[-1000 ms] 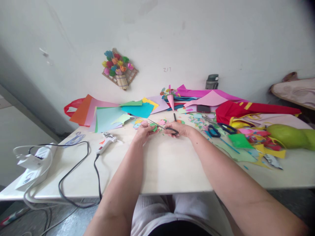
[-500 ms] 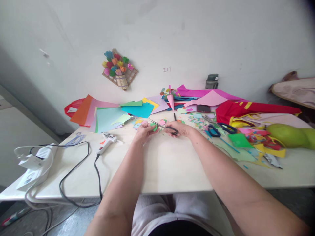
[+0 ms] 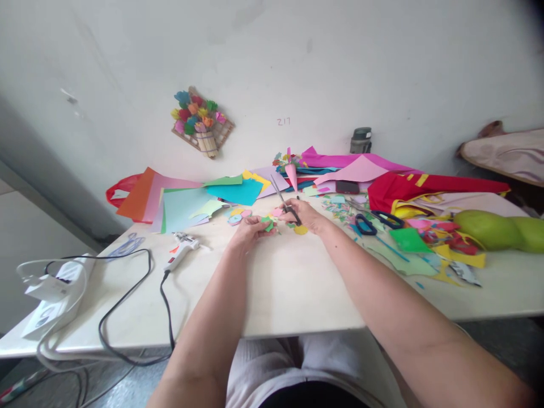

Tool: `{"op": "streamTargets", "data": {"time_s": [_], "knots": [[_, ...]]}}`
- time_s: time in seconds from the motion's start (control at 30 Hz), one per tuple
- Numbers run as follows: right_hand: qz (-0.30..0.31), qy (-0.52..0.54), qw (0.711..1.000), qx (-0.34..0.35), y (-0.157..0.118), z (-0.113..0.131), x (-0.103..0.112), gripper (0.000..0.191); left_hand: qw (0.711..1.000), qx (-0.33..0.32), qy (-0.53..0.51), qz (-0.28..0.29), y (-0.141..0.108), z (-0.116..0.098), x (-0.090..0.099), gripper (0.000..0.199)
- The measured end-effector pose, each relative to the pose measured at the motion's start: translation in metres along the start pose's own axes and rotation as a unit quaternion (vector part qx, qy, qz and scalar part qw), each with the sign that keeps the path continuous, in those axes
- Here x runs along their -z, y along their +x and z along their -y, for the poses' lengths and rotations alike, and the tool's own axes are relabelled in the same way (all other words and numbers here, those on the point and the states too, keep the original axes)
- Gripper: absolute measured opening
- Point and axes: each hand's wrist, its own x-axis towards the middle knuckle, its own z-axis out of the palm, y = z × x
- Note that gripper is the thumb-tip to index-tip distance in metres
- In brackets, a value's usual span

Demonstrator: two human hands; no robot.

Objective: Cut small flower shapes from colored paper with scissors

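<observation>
My left hand (image 3: 250,232) is closed on a small piece of green paper (image 3: 267,224), pinched between thumb and fingers over the middle of the table. Just to its right, my right hand (image 3: 305,215) grips dark-handled scissors (image 3: 279,190), whose blades point up and away, apart from the green paper. A yellow paper disc (image 3: 301,230) lies beneath the right hand. Small pink, yellow and blue paper cutouts (image 3: 236,217) lie beyond the left hand. Behind the scissors stands a pink paper cone (image 3: 291,175) with colourful paper flowers at its top.
A white glue gun (image 3: 182,252) and its black cord lie left, near a power strip (image 3: 59,294). Coloured paper sheets (image 3: 182,204) line the back. On the right are blue-handled scissors (image 3: 365,224), paper scraps (image 3: 454,235), red cloth (image 3: 425,187) and a green fruit-like object (image 3: 484,229).
The scissors have swung from pointing left, close to the green paper, to pointing upward away from it. My left hand still pinches the paper; the yellow disc now shows more.
</observation>
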Motion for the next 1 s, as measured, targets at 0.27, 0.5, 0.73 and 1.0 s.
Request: {"op": "streamTargets", "data": {"time_s": [0.27,0.5,0.73,1.0], "knots": [[0.024,0.031,0.998,0.041,0.009,-0.011,-0.014,0.035,0.998,0.021,0.049,0.038,-0.004,-0.003,-0.012,0.025],[-0.037,0.005,0.999,0.024,0.006,-0.005,-0.02,0.032,0.998,0.015,0.062,0.029,-0.002,-0.001,-0.011,0.026],[-0.077,-0.013,0.997,-0.005,0.003,0.006,-0.022,0.027,0.996,0.01,0.081,0.029,-0.001,0.0,-0.01,0.029],[-0.045,-0.017,0.998,-0.036,-0.002,0.009,-0.013,0.027,0.998,-0.032,0.059,0.0,-0.001,-0.003,-0.01,0.034]]}}
